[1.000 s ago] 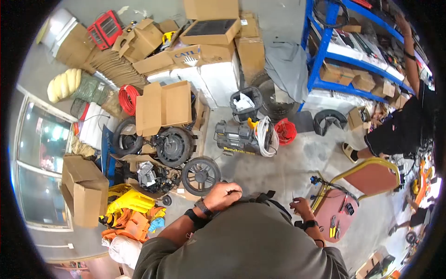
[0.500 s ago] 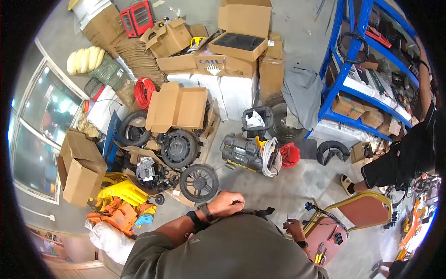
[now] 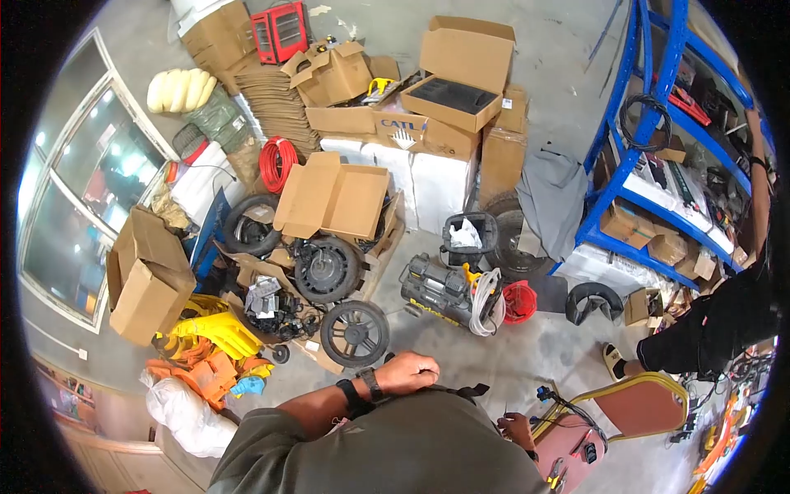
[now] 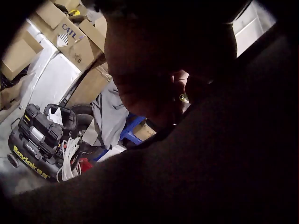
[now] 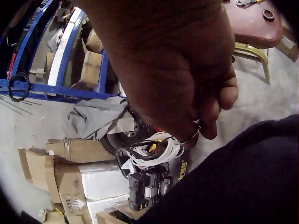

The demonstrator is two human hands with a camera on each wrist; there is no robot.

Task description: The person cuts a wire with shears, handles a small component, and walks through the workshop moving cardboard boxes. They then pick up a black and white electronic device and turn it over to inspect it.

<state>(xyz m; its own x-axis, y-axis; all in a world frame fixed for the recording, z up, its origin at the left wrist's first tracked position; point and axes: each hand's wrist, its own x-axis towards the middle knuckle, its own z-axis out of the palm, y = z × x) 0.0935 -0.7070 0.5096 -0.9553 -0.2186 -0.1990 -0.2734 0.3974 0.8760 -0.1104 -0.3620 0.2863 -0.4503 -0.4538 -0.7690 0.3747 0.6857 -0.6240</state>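
Observation:
My left hand (image 3: pixel 403 373) is held in front of my belly with its fingers curled. In the left wrist view that hand (image 4: pixel 140 70) is mostly in shadow, and a small shiny greenish thing (image 4: pixel 182 97) shows at its fingertips. My right hand (image 3: pixel 517 430) is lower, beside my right side and close to a chair with a pink seat (image 3: pixel 568 451). It pinches a thin shiny metal piece (image 5: pixel 196 125), seen at the fingertips in the right wrist view. Yellow-handled pliers (image 3: pixel 557 473) and a black cable (image 3: pixel 580 409) lie on the chair seat.
Ahead on the floor stand a black air compressor (image 3: pixel 434 284) with a white hose, a red bucket (image 3: pixel 519 301) and a wheel (image 3: pixel 355 333). Cartons (image 3: pixel 341 193) and yellow plastic parts (image 3: pixel 218 329) crowd the left. At right, a person (image 3: pixel 699 329) reaches into a blue shelf (image 3: pixel 613 193).
The head view has swung, so the room appears shifted right and downward. My left hand stays at my belly; my right hand sits lower in view, still with the thin metal piece.

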